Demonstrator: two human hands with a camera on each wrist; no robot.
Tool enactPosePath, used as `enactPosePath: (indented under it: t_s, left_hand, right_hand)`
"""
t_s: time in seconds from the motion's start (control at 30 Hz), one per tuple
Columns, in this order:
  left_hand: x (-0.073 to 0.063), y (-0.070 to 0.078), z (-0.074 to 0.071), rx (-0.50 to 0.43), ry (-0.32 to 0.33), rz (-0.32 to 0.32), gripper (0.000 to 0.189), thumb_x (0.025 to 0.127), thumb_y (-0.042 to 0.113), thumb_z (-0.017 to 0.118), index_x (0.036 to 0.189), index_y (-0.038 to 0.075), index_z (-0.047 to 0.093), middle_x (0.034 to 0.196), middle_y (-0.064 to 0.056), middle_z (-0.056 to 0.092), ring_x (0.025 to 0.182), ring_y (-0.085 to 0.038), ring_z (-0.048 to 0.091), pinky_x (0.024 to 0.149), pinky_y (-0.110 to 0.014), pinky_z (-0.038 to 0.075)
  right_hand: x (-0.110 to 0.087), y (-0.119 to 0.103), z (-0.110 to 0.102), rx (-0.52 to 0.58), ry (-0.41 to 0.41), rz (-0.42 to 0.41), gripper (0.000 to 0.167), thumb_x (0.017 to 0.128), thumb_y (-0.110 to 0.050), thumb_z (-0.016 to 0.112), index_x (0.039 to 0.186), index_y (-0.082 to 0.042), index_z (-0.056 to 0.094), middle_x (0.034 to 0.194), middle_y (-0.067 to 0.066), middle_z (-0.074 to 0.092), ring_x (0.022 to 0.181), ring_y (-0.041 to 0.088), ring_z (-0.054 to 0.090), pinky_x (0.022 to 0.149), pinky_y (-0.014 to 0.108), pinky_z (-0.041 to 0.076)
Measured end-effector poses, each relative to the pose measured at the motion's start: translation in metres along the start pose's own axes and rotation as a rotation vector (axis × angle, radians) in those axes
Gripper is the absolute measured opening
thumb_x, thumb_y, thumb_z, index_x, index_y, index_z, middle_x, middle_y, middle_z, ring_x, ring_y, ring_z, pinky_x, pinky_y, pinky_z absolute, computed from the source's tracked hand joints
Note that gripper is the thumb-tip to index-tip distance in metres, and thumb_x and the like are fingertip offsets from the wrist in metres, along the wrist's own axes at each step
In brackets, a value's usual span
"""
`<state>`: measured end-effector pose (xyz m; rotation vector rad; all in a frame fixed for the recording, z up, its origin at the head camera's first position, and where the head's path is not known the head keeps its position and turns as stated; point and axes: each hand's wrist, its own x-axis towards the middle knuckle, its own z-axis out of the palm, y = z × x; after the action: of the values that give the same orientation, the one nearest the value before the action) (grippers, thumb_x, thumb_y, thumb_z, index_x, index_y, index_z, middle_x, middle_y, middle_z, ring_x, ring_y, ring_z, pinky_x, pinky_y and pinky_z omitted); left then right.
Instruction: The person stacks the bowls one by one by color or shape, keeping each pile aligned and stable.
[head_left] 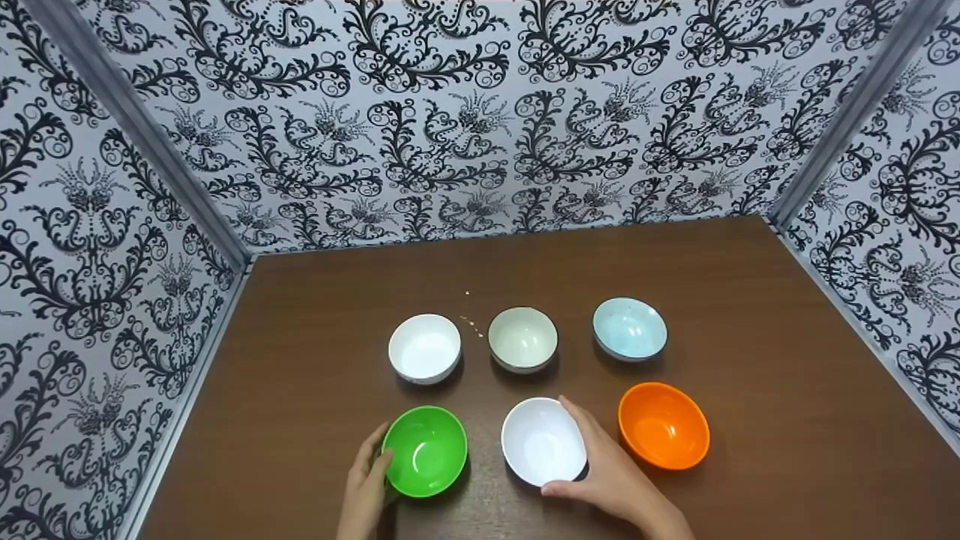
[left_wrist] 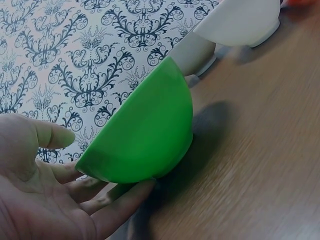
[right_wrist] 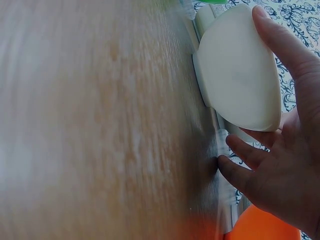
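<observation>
A green bowl (head_left: 425, 451) stands upright at the front left of the table. My left hand (head_left: 366, 480) is at its left side, with fingers reaching low along the outer wall. In the left wrist view the thumb (left_wrist: 56, 136) stands off the rim. Right of the green bowl is a plain white bowl (head_left: 543, 441), gripped by my right hand (head_left: 611, 476) across its right side. In the right wrist view the thumb (right_wrist: 272, 35) lies at one side of its rim, the index finger at the other; the remaining fingers (right_wrist: 240, 172) extend below.
An orange bowl (head_left: 664, 426) sits just right of my right hand. Behind stand a white bowl (head_left: 425, 348), a pale grey-green bowl (head_left: 523, 339) and a light blue bowl (head_left: 630, 328). Small pale specks dot the brown table (head_left: 315, 315). Patterned walls (head_left: 480, 127) enclose its back and sides.
</observation>
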<state>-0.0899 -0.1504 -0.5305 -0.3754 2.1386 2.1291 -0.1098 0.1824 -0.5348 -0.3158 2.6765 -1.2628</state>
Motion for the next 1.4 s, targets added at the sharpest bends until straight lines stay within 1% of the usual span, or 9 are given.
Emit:
enactPosePath:
  t_s: [0.07,0.13,0.3,0.43,0.57,0.77,1.0,1.23,1.4]
  left_hand:
    - [0.0006,0.0005,-0.0009,0.008,0.0,-0.008,0.051,0.107,0.014,0.031,0.154,-0.006,0.023,0.159,-0.035,0.018,0.133,-0.05,0.044,0.095,-0.051,0.055]
    - [0.0009,0.0009,-0.0021,0.009,-0.003,-0.021,0.05,0.107,0.013,0.03,0.153,-0.005,0.025,0.158,-0.035,0.02,0.129,-0.047,0.048,0.093,-0.051,0.056]
    - [0.0005,0.0003,-0.0042,-0.027,-0.023,-0.039,0.05,0.105,0.011,0.03,0.152,-0.005,0.026,0.157,-0.035,0.024,0.119,-0.034,0.057,0.088,-0.046,0.058]
    - [-0.0005,-0.0011,-0.0049,-0.044,-0.037,-0.046,0.051,0.103,0.009,0.031,0.152,-0.005,0.025,0.156,-0.035,0.025,0.113,-0.027,0.06,0.087,-0.045,0.059]
    - [-0.001,-0.0014,-0.0047,-0.044,-0.047,-0.054,0.052,0.103,0.008,0.032,0.152,-0.006,0.025,0.155,-0.036,0.025,0.111,-0.024,0.061,0.086,-0.044,0.059]
    - [-0.0013,-0.0004,-0.004,-0.051,-0.041,-0.058,0.052,0.103,0.007,0.032,0.152,-0.007,0.025,0.155,-0.035,0.025,0.108,-0.021,0.062,0.085,-0.043,0.06]
    - [-0.0048,0.0005,-0.0013,-0.045,-0.025,-0.03,0.052,0.1,0.004,0.035,0.151,-0.006,0.03,0.152,-0.034,0.033,0.105,-0.021,0.063,0.083,-0.043,0.061]
    - [-0.0049,0.0026,0.0004,-0.048,-0.026,-0.023,0.051,0.103,0.007,0.035,0.152,-0.005,0.029,0.154,-0.034,0.029,0.112,-0.026,0.062,0.086,-0.045,0.06]
    - [-0.0049,0.0068,0.0026,-0.055,-0.027,-0.025,0.051,0.103,0.007,0.034,0.153,-0.005,0.028,0.156,-0.033,0.027,0.114,-0.027,0.061,0.087,-0.046,0.059]
  right_hand:
    - [0.0004,-0.0001,0.0,0.002,-0.002,0.0,0.121,0.063,-0.059,0.087,0.158,-0.02,0.024,0.161,0.006,0.033,0.141,0.029,0.041,0.114,0.059,0.036]
    - [0.0007,0.0002,0.0001,0.002,-0.003,-0.001,0.121,0.063,-0.059,0.088,0.158,-0.02,0.025,0.16,0.006,0.034,0.141,0.029,0.042,0.114,0.059,0.036]
    - [0.0009,-0.0001,0.0002,0.002,-0.009,-0.004,0.121,0.063,-0.059,0.088,0.158,-0.02,0.025,0.16,0.006,0.034,0.14,0.029,0.042,0.114,0.059,0.036]
    - [0.0002,-0.0002,0.0004,-0.007,-0.007,-0.016,0.12,0.064,-0.059,0.087,0.158,-0.019,0.025,0.16,0.006,0.034,0.14,0.029,0.042,0.114,0.059,0.037]
    - [-0.0008,-0.0003,0.0006,-0.012,0.002,-0.028,0.12,0.064,-0.059,0.087,0.158,-0.018,0.025,0.16,0.006,0.036,0.139,0.029,0.043,0.113,0.06,0.037]
    - [-0.0009,-0.0009,0.0007,-0.013,0.009,-0.026,0.12,0.064,-0.06,0.087,0.158,-0.019,0.026,0.159,0.006,0.036,0.139,0.028,0.044,0.113,0.059,0.038]
    - [-0.0015,-0.0009,0.0013,-0.02,0.016,-0.042,0.12,0.064,-0.063,0.085,0.158,-0.018,0.026,0.157,0.004,0.038,0.137,0.025,0.045,0.11,0.058,0.041]
    - [-0.0017,-0.0016,0.0005,-0.015,0.006,-0.039,0.12,0.065,-0.062,0.085,0.158,-0.019,0.025,0.158,0.005,0.037,0.138,0.026,0.044,0.111,0.058,0.04]
    - [-0.0019,-0.0013,0.0005,-0.02,0.005,-0.04,0.12,0.065,-0.063,0.085,0.158,-0.019,0.025,0.158,0.005,0.037,0.138,0.026,0.044,0.111,0.058,0.04]
